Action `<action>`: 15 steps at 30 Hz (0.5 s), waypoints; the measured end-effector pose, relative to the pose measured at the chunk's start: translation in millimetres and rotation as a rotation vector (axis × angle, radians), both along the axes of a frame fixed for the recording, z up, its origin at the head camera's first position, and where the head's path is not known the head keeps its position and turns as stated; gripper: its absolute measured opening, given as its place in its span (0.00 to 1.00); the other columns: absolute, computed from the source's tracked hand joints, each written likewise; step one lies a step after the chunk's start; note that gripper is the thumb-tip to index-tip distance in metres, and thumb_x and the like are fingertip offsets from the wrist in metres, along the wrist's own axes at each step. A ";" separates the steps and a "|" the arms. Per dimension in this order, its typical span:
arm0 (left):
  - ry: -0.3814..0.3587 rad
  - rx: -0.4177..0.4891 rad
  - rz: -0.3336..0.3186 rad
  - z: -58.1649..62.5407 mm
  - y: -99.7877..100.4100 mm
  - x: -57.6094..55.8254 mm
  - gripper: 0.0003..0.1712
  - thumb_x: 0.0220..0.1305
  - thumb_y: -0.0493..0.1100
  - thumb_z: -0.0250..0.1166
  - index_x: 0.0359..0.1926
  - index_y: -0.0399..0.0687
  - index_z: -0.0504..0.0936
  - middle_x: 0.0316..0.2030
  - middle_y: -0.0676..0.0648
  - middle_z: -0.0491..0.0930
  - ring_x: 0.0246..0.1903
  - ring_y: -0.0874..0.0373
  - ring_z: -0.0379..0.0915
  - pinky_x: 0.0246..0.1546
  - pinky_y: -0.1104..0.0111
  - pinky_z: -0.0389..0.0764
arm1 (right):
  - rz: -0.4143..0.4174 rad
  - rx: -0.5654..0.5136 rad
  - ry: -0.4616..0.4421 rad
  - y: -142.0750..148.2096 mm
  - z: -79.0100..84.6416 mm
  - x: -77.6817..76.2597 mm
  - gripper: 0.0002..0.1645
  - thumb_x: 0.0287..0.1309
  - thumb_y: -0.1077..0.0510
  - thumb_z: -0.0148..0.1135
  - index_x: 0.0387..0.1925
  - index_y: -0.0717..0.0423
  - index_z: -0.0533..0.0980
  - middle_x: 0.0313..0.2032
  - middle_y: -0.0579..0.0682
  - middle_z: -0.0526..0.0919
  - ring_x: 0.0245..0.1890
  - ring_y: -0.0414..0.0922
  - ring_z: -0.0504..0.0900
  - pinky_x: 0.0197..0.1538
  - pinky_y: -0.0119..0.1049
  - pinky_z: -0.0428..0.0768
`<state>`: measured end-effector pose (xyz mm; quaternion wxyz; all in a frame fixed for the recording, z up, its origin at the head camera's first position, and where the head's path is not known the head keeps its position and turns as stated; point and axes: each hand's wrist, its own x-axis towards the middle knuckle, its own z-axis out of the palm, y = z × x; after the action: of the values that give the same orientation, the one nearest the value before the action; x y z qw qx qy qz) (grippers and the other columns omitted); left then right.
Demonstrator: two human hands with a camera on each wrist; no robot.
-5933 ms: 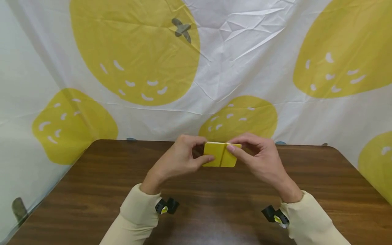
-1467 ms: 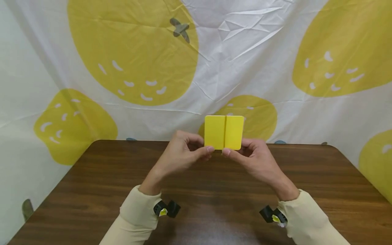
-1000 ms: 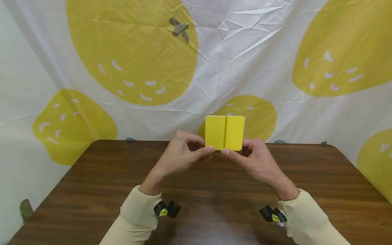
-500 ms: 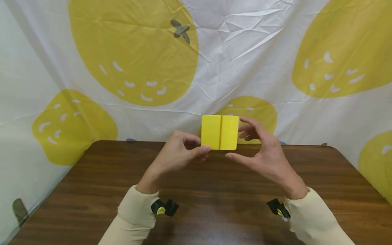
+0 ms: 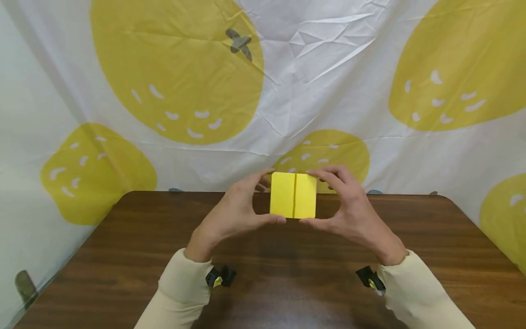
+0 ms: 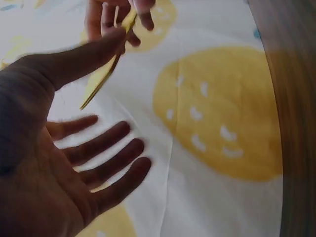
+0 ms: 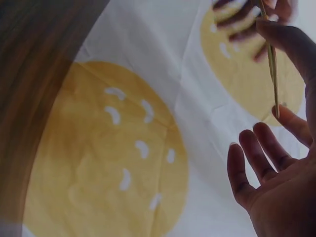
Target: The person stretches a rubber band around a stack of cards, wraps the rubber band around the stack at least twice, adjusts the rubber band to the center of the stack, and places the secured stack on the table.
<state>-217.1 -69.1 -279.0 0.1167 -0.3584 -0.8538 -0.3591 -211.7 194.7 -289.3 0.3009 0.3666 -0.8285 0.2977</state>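
Observation:
A small yellow folded card [image 5: 282, 196] with rounded corners stands upright above the table, a vertical seam down its front. In both wrist views it shows nearly edge-on as a thin strip. My left hand [image 5: 234, 208] holds its left side, thumb along the bottom edge and index fingertip at the top left corner. On the other side my right hand [image 5: 351, 205] grips it likewise, thumb under the bottom edge and index finger at the top. The remaining fingers of the right hand [image 7: 276, 173] are spread apart behind the card.
A dark brown wooden table [image 5: 279, 283] lies beneath the hands. Close behind its far edge hangs a white cloth [image 5: 213, 169] printed with large yellow fruit. Both forearms wear pale sleeves [image 5: 181, 292], and a small black camera [image 5: 220, 276] sits on each wrist.
The card has come down. My right hand, off the card half a second ago, holds its top and bottom edges. My left hand has changed from its lower left corner to the same top-and-bottom hold.

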 end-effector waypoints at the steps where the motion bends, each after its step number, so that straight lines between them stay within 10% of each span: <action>1: 0.044 -0.034 0.014 -0.7 -0.4 -0.9 0.47 0.46 0.48 0.85 0.65 0.39 0.72 0.50 0.47 0.80 0.50 0.52 0.77 0.55 0.61 0.77 | 0.007 0.009 -0.015 0.1 -2.5 -1.6 0.56 0.27 0.56 0.91 0.64 0.55 0.74 0.54 0.53 0.73 0.54 0.50 0.73 0.54 0.45 0.74; 7: 0.081 -0.252 0.068 -9.9 -1.9 -8.0 0.50 0.41 0.54 0.86 0.64 0.41 0.74 0.53 0.48 0.75 0.51 0.53 0.73 0.56 0.59 0.77 | 0.014 0.070 -0.180 -0.7 -22.3 -11.2 0.52 0.30 0.51 0.90 0.63 0.52 0.76 0.52 0.49 0.72 0.54 0.48 0.72 0.55 0.49 0.75; 15: -0.090 -0.477 0.115 -42.1 -2.1 -36.1 0.50 0.46 0.65 0.80 0.67 0.46 0.76 0.57 0.45 0.73 0.54 0.49 0.73 0.53 0.53 0.78 | -0.109 0.282 -0.470 -7.8 -49.1 -34.5 0.52 0.37 0.36 0.84 0.64 0.50 0.76 0.52 0.50 0.73 0.50 0.50 0.74 0.50 0.51 0.78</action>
<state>-253.2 -71.2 -321.1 0.0107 -0.3103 -0.9377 -0.1557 -246.2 186.9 -338.4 0.0621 0.2805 -0.9274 0.2395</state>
